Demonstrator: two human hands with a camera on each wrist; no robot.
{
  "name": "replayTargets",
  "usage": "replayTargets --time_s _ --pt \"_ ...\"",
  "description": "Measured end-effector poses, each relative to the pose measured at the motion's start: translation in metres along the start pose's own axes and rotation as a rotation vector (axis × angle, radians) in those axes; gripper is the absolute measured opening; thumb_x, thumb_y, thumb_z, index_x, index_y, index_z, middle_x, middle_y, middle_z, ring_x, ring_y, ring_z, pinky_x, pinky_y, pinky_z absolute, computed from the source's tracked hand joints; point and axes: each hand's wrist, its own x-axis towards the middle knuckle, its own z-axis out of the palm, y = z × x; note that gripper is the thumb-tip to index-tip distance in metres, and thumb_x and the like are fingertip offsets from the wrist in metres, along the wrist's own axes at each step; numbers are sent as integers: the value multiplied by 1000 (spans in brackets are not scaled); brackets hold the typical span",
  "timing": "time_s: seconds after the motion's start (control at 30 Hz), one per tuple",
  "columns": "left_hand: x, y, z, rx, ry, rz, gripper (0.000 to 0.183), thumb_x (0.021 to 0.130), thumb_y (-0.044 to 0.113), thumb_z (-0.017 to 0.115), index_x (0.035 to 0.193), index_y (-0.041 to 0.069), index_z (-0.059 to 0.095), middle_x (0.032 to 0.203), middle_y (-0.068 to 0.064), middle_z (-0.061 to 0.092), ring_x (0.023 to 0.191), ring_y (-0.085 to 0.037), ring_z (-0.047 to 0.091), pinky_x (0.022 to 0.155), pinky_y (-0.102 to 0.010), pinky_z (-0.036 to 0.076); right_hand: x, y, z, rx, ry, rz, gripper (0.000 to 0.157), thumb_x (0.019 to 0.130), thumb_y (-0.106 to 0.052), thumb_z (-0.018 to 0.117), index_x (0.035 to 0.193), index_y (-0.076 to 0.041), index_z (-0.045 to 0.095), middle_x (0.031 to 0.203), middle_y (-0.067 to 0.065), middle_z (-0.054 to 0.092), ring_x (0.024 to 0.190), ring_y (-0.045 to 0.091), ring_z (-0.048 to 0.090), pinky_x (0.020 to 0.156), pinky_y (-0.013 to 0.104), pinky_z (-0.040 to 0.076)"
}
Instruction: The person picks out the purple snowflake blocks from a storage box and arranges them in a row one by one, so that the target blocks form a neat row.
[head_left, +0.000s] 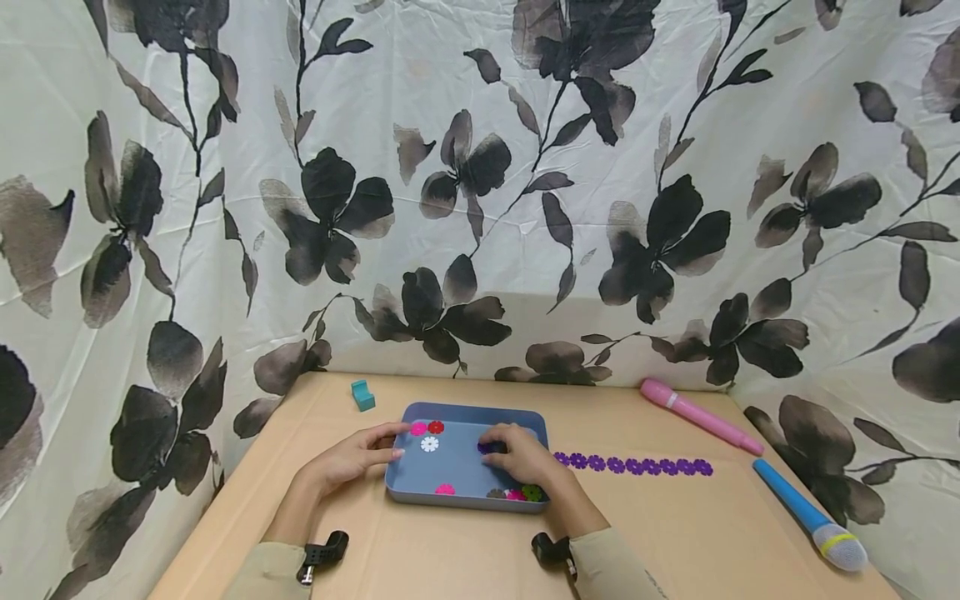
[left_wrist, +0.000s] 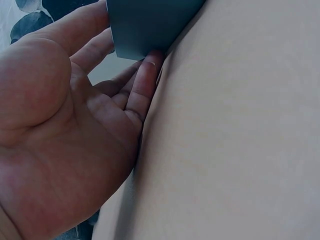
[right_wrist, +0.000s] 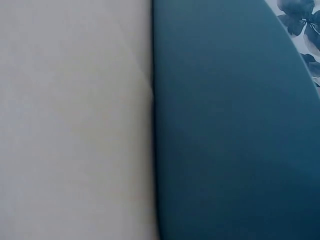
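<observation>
A shallow blue-grey tray (head_left: 457, 498) lies on the table in the head view. My left hand (head_left: 348, 457) holds its left rim; in the left wrist view, the left hand's (left_wrist: 85, 100) fingers are against the tray's outer wall (left_wrist: 145, 25). My right hand (head_left: 521, 457) reaches inside with curled fingers, pinching a purple flower-shaped piece (head_left: 484, 448), partly hidden by the fingers. Pink (head_left: 418, 428), red (head_left: 436, 427) and white flower pieces (head_left: 429, 445) lie near the left hand. The right wrist view shows the tray's wall (right_wrist: 230, 125), with no hand.
A row of purple flower pieces (head_left: 633, 467) runs right from the tray across the table (head_left: 660, 533). More flower pieces lie along the tray's front wall. A teal block (head_left: 363, 396) stands back left; pink (head_left: 701, 417) and blue toy microphones (head_left: 810, 515) lie right. A floral curtain (head_left: 480, 233) hangs behind.
</observation>
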Motion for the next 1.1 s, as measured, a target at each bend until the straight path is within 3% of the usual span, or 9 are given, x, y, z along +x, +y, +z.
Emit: replayTargets --time_s 0.2,0.33,0.53,0.87,1.1 --pt "-1 1 0 4 -3 1 62 104 30 65 158 10 44 168 -19 32 156 -40 28 127 -54 26 -1 -1 1 -8 29 32 24 96 -3 72 120 -9 75 117 5 72 115 25 66 104 51 53" --pt "-2 1 0 -11 -2 12 62 103 30 66 157 9 45 167 -20 33 155 -41 29 127 -58 24 -2 0 1 -17 39 35 21 95 -1 73 112 -11 76 108 1 70 102 18 64 94 41 56" --pt "-1 0 0 -8 -4 8 64 102 33 67 158 10 45 167 -19 33 155 -40 29 127 -57 25 -1 0 2 -10 52 28 14 92 -2 77 101 -13 74 98 0 63 90 14 57 79 27 50" --pt "0 0 0 -8 8 -8 59 104 27 66 157 11 45 168 -18 33 155 -39 29 127 -54 26 -3 0 -1 67 46 34 10 90 -4 80 96 -10 77 93 1 68 82 10 57 73 22 50" --pt "-2 -1 -1 -23 4 3 59 104 26 66 157 10 46 168 -18 32 156 -38 28 127 -54 24 -3 0 -3 110 77 -17 12 89 -6 81 101 -5 80 97 4 73 84 8 62 75 21 55"
